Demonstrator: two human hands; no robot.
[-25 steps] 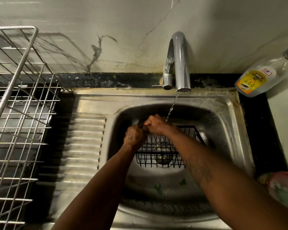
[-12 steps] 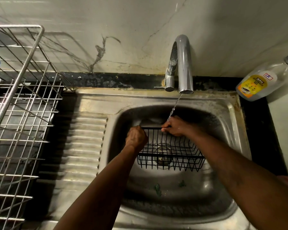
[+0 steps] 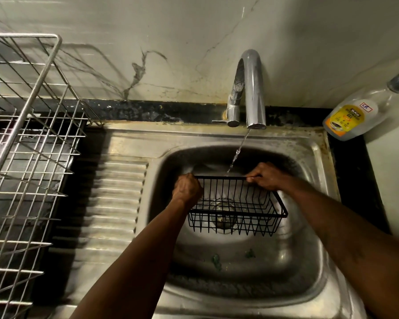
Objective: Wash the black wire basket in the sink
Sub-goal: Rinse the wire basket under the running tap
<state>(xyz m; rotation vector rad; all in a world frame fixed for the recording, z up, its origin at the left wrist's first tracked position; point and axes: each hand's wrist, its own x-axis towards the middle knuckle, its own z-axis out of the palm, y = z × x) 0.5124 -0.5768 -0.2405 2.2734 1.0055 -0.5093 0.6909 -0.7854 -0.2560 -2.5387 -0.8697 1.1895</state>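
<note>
The black wire basket [image 3: 237,212] is held above the bottom of the steel sink [image 3: 309,261], over the drain. My left hand [image 3: 187,188] grips its far left corner. My right hand [image 3: 266,176] grips the far rim near its right end. A thin stream of water falls from the chrome tap [image 3: 251,93] onto the far rim between my hands.
A steel wire dish rack [image 3: 25,157] stands on the left, beside the ribbed draining board [image 3: 115,203]. A bottle of dish gel [image 3: 359,113] leans at the back right on the black counter. Green scraps [image 3: 215,261] lie in the sink bowl.
My right hand slid from next to my left hand along the far rim to its right end. The basket now sits squarer under the running water.
</note>
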